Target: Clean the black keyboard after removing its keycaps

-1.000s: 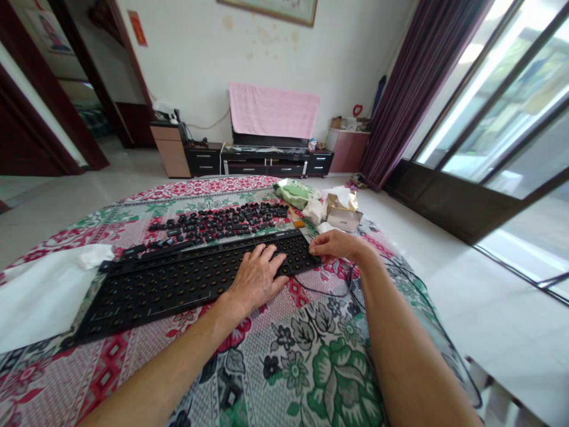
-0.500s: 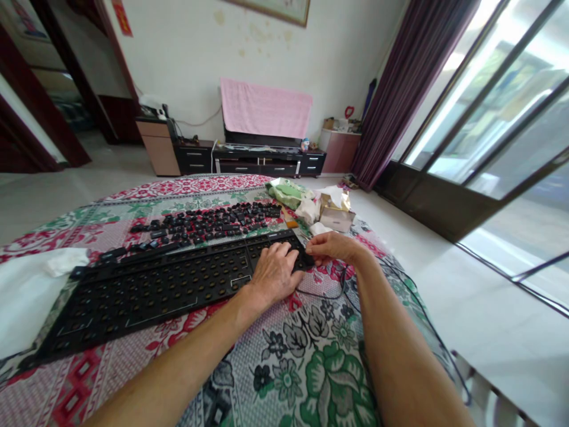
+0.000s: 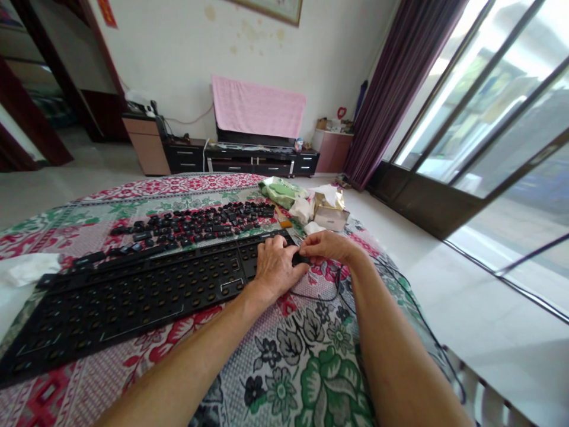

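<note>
A black keyboard (image 3: 146, 299) with its keycaps off lies slantwise on the patterned tablecloth, its rows of bare switch holes showing. My left hand (image 3: 276, 264) rests on its right end, fingers bent over the top and thumb apart, pointing right. Just beside it, my right hand (image 3: 323, 246) is pinched at the keyboard's right edge. What its fingertips hold, if anything, is hidden. Loose black keycaps (image 3: 208, 222) are spread behind the keyboard. A black cable (image 3: 317, 296) curls on the cloth below my right hand.
A tissue box (image 3: 331, 216), crumpled white tissue (image 3: 302, 210) and a green packet (image 3: 282, 191) stand behind my hands. A small orange-brown piece (image 3: 285, 224) lies near them. White cloth or paper (image 3: 31, 270) is at the left. The round table's edge curves down at the right.
The view has shifted slightly, so the room and keyboard appear farther left. My right fingertips have come closer to my left hand at the keyboard's right edge.
</note>
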`<state>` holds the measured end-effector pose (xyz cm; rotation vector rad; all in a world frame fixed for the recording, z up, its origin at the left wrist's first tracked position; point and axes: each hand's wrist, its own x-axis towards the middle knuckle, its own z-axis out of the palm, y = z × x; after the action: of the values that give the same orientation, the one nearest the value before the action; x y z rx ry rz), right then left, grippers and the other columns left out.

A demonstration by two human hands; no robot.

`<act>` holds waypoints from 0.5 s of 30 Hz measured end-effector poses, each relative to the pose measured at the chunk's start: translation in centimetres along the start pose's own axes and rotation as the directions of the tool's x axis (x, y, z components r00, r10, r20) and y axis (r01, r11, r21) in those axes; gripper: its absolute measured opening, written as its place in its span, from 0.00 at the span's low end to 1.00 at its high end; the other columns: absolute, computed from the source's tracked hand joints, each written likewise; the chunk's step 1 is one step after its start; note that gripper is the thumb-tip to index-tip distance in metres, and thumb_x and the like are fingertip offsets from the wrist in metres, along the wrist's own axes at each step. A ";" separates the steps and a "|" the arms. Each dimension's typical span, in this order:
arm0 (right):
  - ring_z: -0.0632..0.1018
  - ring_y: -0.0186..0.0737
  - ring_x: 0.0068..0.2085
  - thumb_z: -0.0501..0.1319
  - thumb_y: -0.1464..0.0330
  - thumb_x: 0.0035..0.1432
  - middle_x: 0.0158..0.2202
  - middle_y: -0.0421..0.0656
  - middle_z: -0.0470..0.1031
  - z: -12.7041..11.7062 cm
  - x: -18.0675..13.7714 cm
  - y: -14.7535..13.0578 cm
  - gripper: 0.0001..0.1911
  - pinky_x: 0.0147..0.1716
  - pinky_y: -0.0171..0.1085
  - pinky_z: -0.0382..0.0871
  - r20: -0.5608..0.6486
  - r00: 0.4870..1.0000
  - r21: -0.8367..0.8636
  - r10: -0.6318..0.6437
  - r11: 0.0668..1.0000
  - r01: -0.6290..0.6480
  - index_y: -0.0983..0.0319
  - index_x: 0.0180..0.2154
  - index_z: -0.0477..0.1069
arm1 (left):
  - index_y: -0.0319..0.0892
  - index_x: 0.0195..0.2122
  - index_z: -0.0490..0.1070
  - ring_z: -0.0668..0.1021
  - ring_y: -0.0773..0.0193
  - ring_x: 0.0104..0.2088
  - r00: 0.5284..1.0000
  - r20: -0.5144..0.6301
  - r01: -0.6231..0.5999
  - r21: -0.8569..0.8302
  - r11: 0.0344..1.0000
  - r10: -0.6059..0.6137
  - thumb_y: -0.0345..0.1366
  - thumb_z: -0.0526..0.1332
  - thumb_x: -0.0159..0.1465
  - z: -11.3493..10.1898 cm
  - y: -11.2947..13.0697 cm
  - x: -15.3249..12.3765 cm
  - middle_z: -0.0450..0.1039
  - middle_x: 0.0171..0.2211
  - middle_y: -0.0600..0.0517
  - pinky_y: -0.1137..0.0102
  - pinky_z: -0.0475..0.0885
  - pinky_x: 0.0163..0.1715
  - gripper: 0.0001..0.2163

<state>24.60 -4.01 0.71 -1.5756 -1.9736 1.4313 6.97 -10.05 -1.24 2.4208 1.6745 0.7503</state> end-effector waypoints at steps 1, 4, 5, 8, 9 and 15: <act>0.71 0.29 0.22 0.64 0.60 0.48 0.21 0.37 0.71 0.0 0.0 0.0 0.11 0.25 0.30 0.68 0.005 1.000 0.003 -0.009 1.000 0.009 0.61 0.30 0.72 | 0.49 0.41 0.75 0.68 0.55 0.43 1.000 -0.007 0.015 -0.011 1.000 -0.015 0.49 0.61 0.54 0.1 0.1 0.0 0.66 0.41 0.48 0.61 0.63 0.43 0.16; 0.71 0.29 0.23 0.64 0.61 0.49 0.22 0.37 0.71 -0.1 -0.2 0.0 0.10 0.26 0.29 0.68 0.030 0.999 0.057 -0.042 0.998 0.040 0.61 0.32 0.73 | 0.48 0.39 0.75 0.68 0.56 0.43 0.998 -0.027 0.050 -0.042 0.998 -0.051 0.46 0.61 0.54 0.4 0.1 0.1 0.67 0.39 0.49 0.61 0.63 0.43 0.14; 0.72 0.29 0.24 0.64 0.61 0.49 0.22 0.37 0.72 -0.1 -0.3 0.1 0.10 0.26 0.29 0.69 0.037 0.998 0.079 -0.042 0.996 0.039 0.60 0.33 0.73 | 0.48 0.39 0.75 0.69 0.57 0.42 0.998 -0.034 0.053 -0.048 0.997 -0.055 0.46 0.61 0.54 0.5 0.1 0.1 0.67 0.39 0.49 0.61 0.63 0.43 0.14; 0.73 0.29 0.25 0.64 0.63 0.48 0.23 0.37 0.72 -0.1 -0.4 0.2 0.09 0.27 0.30 0.70 0.046 0.999 0.103 -0.013 0.995 0.008 0.60 0.32 0.73 | 0.47 0.39 0.75 0.69 0.57 0.42 0.997 -0.046 0.052 -0.048 0.997 -0.055 0.45 0.61 0.54 0.8 0.1 0.0 0.68 0.39 0.49 0.62 0.64 0.43 0.14; 0.72 0.29 0.24 0.64 0.63 0.48 0.22 0.37 0.72 -0.1 -0.4 0.2 0.09 0.26 0.30 0.70 0.047 0.999 0.100 0.000 0.995 -0.005 0.61 0.32 0.73 | 0.47 0.38 0.75 0.69 0.57 0.42 0.997 -0.049 0.050 -0.044 0.998 -0.052 0.45 0.60 0.54 0.8 0.0 -0.1 0.68 0.39 0.49 0.62 0.64 0.43 0.13; 0.73 0.29 0.22 0.64 0.66 0.47 0.20 0.37 0.72 -0.1 -0.4 0.1 0.07 0.24 0.29 0.69 0.069 0.997 0.088 0.041 0.995 -0.047 0.62 0.30 0.73 | 0.44 0.38 0.74 0.69 0.56 0.43 0.998 -0.062 0.022 -0.026 0.999 -0.024 0.45 0.60 0.54 0.9 -0.1 -0.3 0.69 0.40 0.48 0.61 0.63 0.43 0.14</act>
<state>24.92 -4.27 0.82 -1.5610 -1.8937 1.5860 7.25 -10.15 -2.19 2.3811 1.7014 0.8472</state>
